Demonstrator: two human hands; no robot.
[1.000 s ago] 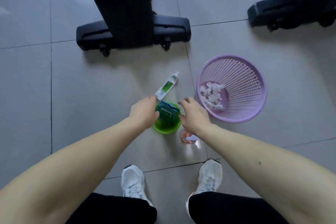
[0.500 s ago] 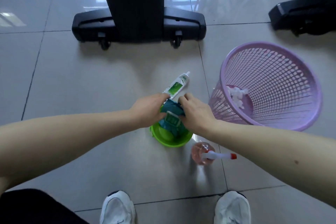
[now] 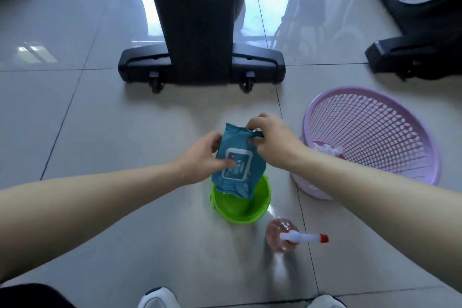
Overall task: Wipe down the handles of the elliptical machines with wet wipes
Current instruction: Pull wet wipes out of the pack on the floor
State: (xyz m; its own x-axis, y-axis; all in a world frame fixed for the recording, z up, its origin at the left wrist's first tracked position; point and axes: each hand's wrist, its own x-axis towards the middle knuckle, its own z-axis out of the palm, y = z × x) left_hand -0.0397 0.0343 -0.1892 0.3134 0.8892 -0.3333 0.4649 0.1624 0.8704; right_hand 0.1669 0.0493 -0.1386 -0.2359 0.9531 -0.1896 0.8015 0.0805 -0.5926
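Teal soft-plastic wet-wipe pack [image 3: 237, 165] with white label flap, held tilted above the round lime-green plastic bucket [image 3: 241, 207], lower end at the bucket's rim. Left hand [image 3: 202, 160] grips the pack's left side, thumb pressed on the label flap. Right hand [image 3: 272, 142] pinches the pack's upper right corner, fingers curled.

Grey tiled floor [image 3: 100, 120], glossy. Lilac mesh plastic waste basket [image 3: 370, 137] just right of the bucket, tipped toward the camera, crumpled white wipes [image 3: 327, 150] inside. Pink clear spray bottle [image 3: 287, 235] with white, red-tipped nozzle near the bucket's near-right side. Black elliptical machine base [image 3: 202, 62] with small wheels beyond the hands. Second black machine [image 3: 412, 32] toward the floor's far right. White shoes [image 3: 157, 299] at bottom edge.
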